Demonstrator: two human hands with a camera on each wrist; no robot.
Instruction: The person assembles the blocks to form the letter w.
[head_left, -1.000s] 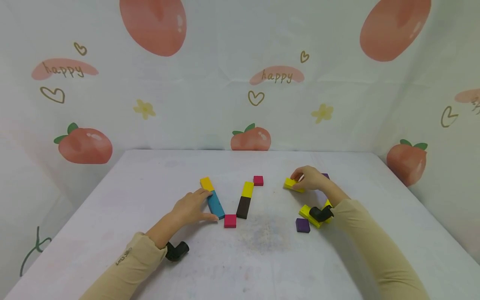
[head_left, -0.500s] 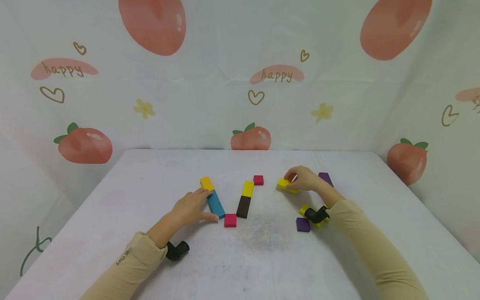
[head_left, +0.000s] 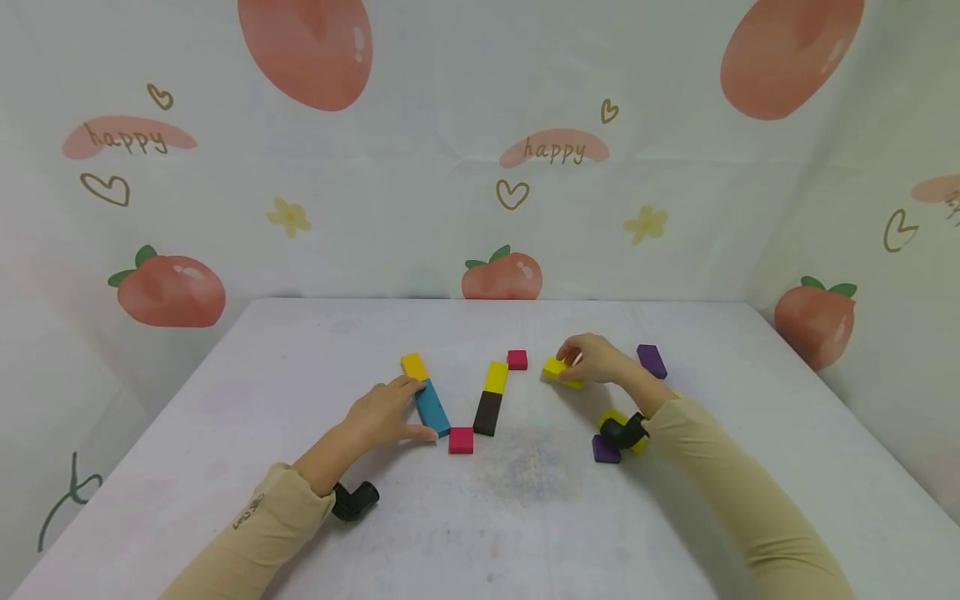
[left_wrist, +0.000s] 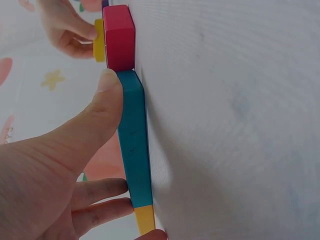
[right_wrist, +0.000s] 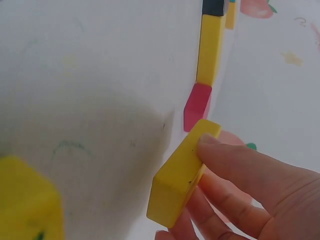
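My right hand [head_left: 596,360] pinches a yellow block [right_wrist: 180,172] between thumb and fingers, just right of the far red block [head_left: 517,360]. My left hand [head_left: 382,412] rests beside a blue block [head_left: 431,408]. Its thumb lies at the blue block's near end, and its other fingers touch along the blue block and the orange block [head_left: 413,365] beyond it. A near red block [head_left: 461,440] sits between the blue block and a dark brown block [head_left: 486,413]. Another yellow block [head_left: 496,377] continues from the brown one toward the far red block.
On the right lie a long purple block [head_left: 652,361], a smaller purple block [head_left: 606,449] and more yellow pieces, partly hidden by the black wrist camera mount [head_left: 624,432]. A patterned cloth [head_left: 390,208] stands behind the white table [head_left: 480,533].
My right hand has moved left with the yellow block, nearer the far red block, uncovering the long purple block. The left hand has stayed in place.
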